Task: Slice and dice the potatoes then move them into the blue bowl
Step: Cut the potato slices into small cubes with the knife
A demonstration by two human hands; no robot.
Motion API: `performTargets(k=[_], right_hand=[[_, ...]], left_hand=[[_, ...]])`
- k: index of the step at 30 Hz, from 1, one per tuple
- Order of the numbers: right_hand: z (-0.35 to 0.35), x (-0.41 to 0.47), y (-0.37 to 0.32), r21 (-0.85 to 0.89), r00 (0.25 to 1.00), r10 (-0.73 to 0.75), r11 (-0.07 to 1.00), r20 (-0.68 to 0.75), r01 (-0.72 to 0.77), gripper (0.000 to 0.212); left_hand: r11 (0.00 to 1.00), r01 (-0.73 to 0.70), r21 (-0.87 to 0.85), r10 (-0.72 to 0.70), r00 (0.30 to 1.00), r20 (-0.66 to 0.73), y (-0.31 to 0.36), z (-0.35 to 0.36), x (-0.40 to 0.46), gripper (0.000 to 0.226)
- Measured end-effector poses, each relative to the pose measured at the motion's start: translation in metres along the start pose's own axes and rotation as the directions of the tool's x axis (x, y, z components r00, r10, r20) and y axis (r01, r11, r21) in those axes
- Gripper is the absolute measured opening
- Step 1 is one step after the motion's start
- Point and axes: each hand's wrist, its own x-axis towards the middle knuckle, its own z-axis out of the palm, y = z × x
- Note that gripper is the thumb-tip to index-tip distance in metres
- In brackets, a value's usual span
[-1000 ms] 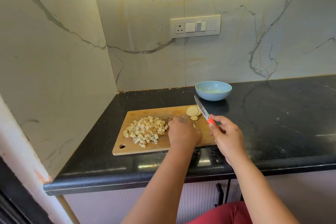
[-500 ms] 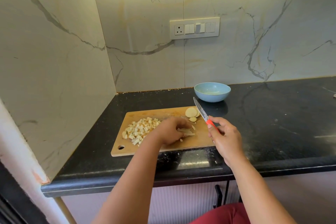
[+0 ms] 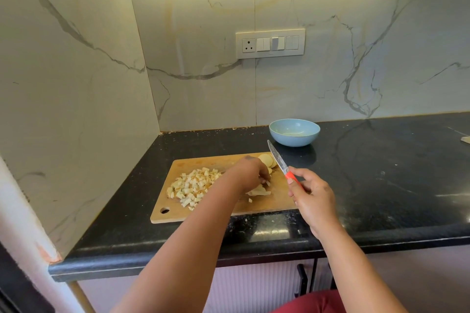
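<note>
1. Left hand [image 3: 250,173] sits curled over a few potato slices [image 3: 259,190] mid cutting board [image 3: 229,211], fingertips pinching at them (exact grip is hard to make out).
2. Right hand [image 3: 311,198] grips the knife [image 3: 281,164] by its red handle, blade raised off the board.
3. Looks like the dicing step: a diced pile [image 3: 194,185] lies on the left, whole rounds [image 3: 266,160] wait at the far edge.
4. Blue bowl [image 3: 294,132] sits on the tabletop [image 3: 381,173] beyond the board, apparently with no potato in it.
5. Next needs slices stacked flat, fingers tucked back.
</note>
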Motion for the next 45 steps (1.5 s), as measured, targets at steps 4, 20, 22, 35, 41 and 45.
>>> performTargets(k=[4,20,22,35,41,45], right_hand=[[-0.001,0.001,0.001,0.018,1.0,0.01,1.0,0.003,-0.01,0.026],[-0.001,-0.001,-0.002,0.025,0.999,0.04,0.999,-0.024,-0.04,0.021],[-0.005,-0.007,-0.009,-0.033,0.999,0.016,0.999,-0.032,-0.017,0.021],[-0.005,-0.061,-0.036,-0.559,0.997,-0.031,0.827,0.067,0.063,0.019],[0.012,-0.066,-0.037,-0.581,0.993,-0.054,0.808,0.102,0.103,0.024],[0.014,-0.068,-0.04,-0.585,0.995,-0.074,0.805,0.072,0.102,0.026]], left_hand=[[0.999,-0.025,0.04,0.025,1.0,0.003,0.005,-0.003,0.005,0.022],[0.997,-0.005,-0.082,-0.018,0.961,-0.275,-0.002,0.023,-0.058,0.008],[0.994,-0.002,-0.108,-0.037,0.934,-0.356,-0.003,0.027,-0.059,0.01],[0.984,-0.04,-0.173,-0.026,0.931,-0.365,-0.015,0.046,-0.058,0.038],[0.969,-0.11,-0.222,0.011,0.913,-0.408,-0.02,0.045,-0.057,0.03],[0.965,-0.119,-0.234,0.0,0.892,-0.453,-0.019,0.049,-0.056,0.025]])
